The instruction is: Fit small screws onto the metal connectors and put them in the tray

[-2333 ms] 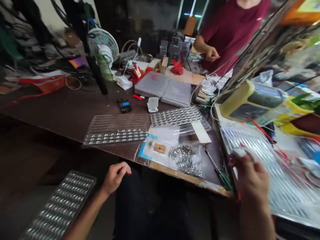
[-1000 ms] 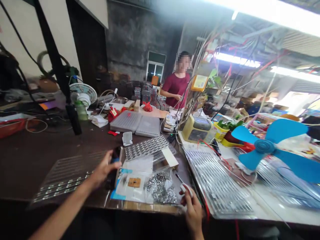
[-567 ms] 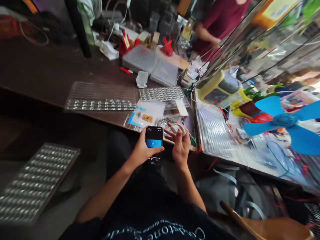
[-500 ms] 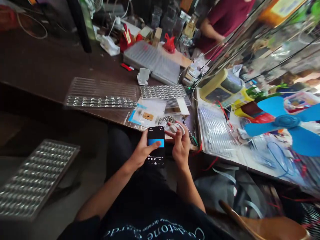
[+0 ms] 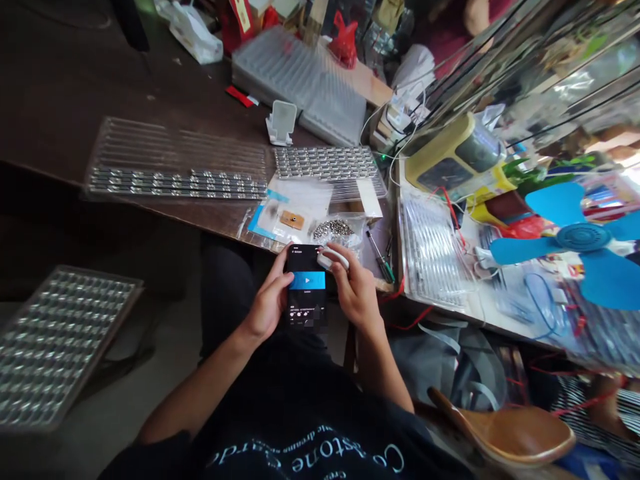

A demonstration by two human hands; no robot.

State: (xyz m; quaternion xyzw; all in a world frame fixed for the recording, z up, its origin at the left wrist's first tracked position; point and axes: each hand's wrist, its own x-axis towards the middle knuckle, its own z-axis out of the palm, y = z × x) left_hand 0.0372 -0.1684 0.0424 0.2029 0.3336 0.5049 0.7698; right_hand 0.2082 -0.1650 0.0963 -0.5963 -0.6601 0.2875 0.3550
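Note:
My left hand (image 5: 269,303) is wrapped around the left side of a black smartphone (image 5: 307,303), thumb at the screen's edge. The lit screen shows a blue panel with a play mark. My right hand (image 5: 358,290) grips a small white rounded object (image 5: 334,259) beside the phone's upper right corner; its kind I cannot make out. Just beyond the hands, on the table edge, lies a clear bag of small metal parts (image 5: 334,230). Left of it, a small tan piece (image 5: 292,219) rests on a white sheet (image 5: 303,200).
Clear trays with rows of shiny metal parts lie on the table (image 5: 170,177) and at lower left (image 5: 65,340). A white stand (image 5: 282,122) is behind them. Rightward are pens (image 5: 381,259), a blue fan (image 5: 583,237) and a wooden chair (image 5: 520,430). Another person's arm (image 5: 477,19) shows at the top.
My left thumb has moved from over the screen to its left edge, and a play mark now shows. My right hand, with the white object, has come closer to the phone. The view has shifted.

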